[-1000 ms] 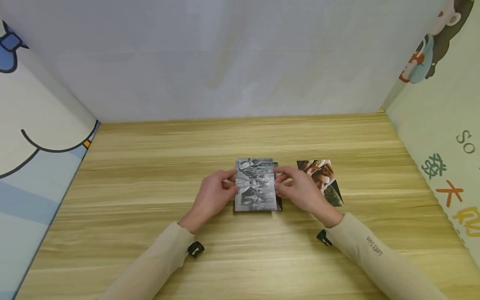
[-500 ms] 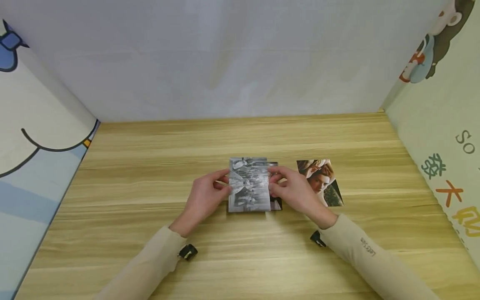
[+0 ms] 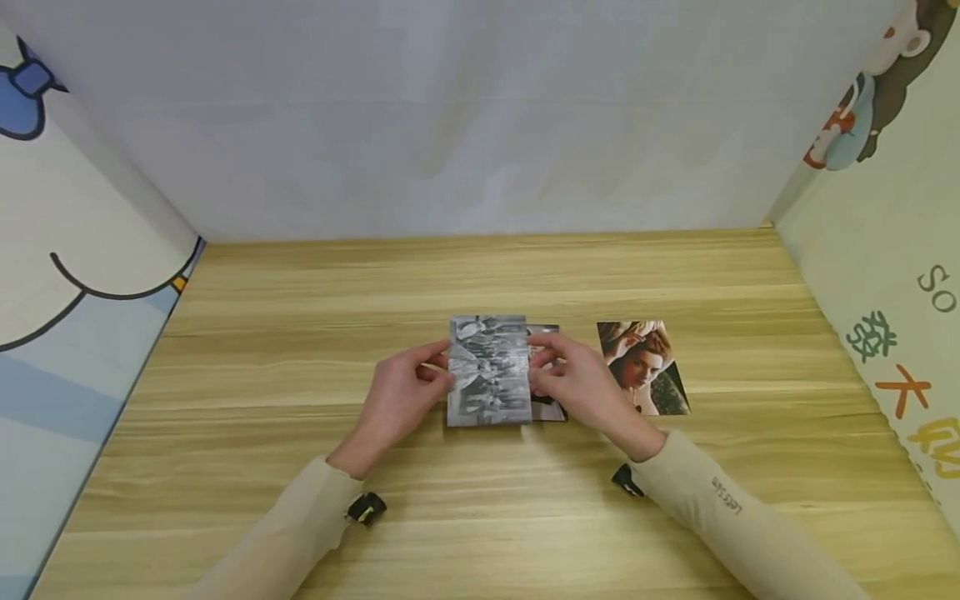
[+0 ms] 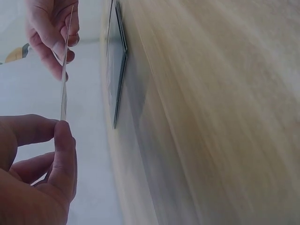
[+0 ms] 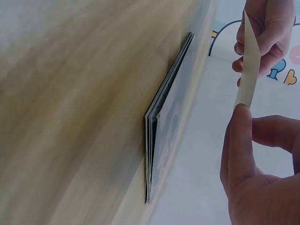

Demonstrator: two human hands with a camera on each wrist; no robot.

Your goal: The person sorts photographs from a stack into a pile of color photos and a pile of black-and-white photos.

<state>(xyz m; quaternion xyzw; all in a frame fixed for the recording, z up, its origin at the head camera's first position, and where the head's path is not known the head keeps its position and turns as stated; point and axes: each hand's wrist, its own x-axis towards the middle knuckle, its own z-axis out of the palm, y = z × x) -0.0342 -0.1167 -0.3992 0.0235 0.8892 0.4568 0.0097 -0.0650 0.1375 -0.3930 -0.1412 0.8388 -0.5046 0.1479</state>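
Both hands pinch 1 grey photo [image 3: 489,371] by opposite edges, left hand [image 3: 396,402] on its left side, right hand [image 3: 579,389] on its right, so it hangs just above the stack [image 3: 551,407] on the table [image 3: 300,350]. A colour photo [image 3: 642,367] lies apart, right of them.

Two hands counted: left hand [image 3: 397,400], right hand [image 3: 581,387]. One black-and-white photo [image 3: 489,371] held up; one stack of photos [image 3: 551,408] beneath, number untellable; one colour photo [image 3: 641,367], right of centre.
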